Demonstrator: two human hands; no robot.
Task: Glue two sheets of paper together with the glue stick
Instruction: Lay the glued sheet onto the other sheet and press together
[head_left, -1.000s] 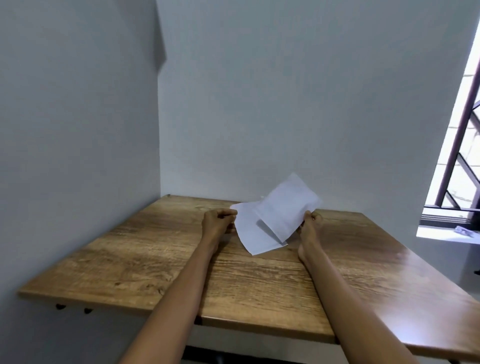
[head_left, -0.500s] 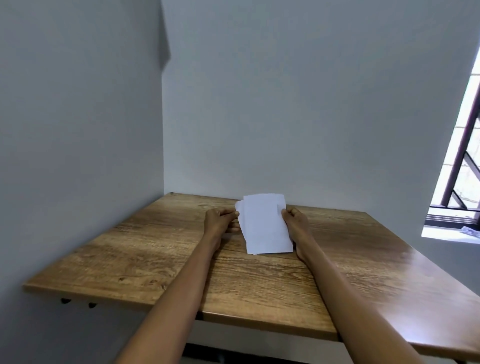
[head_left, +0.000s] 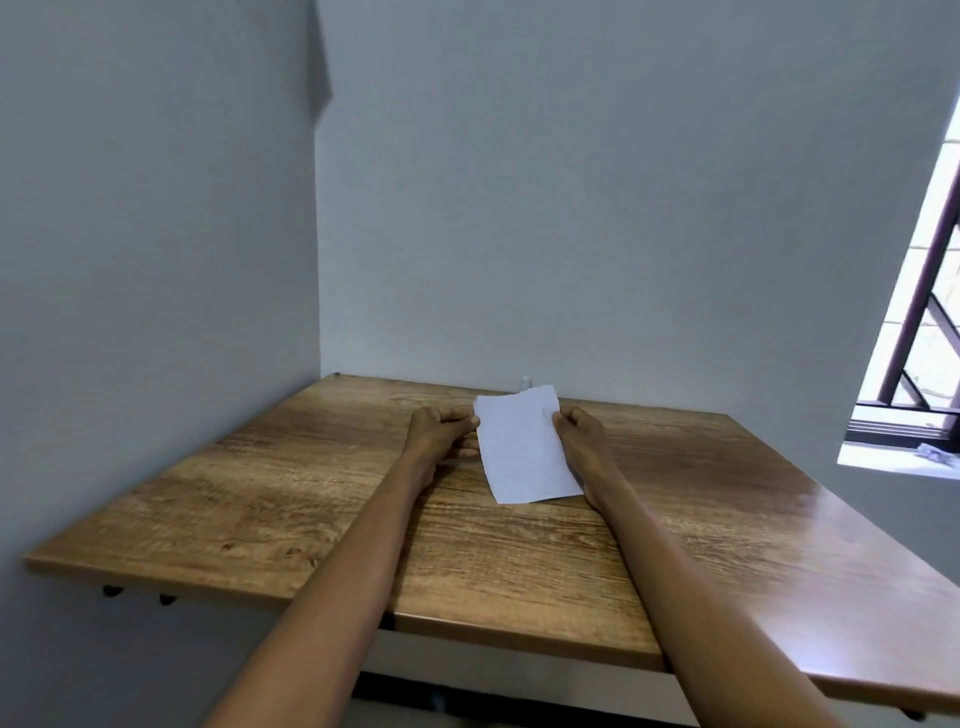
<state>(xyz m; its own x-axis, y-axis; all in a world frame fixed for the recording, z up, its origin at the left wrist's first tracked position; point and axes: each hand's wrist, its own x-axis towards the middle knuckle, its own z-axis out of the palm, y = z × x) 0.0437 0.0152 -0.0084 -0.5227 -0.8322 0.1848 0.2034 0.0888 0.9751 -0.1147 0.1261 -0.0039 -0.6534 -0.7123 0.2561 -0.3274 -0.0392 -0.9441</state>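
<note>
the left hand (head_left: 435, 435) rests on the table (head_left: 291, 499), fingers curled, pinching the left edge of the paper (head_left: 522, 452). the paper lies flat mid-table, long axis running away toward the wall, tilted slightly left. the right hand (head_left: 582, 441) pinches its right edge. a small pale object (head_left: 525, 383) behind the paper is mostly hidden.

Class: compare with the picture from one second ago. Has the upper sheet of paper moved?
Yes. The upper sheet has swung down leftward from its raised tilt and now lies flat on the table.

Wooden table (head_left: 519, 571), barred window (head_left: 924, 322).
</note>
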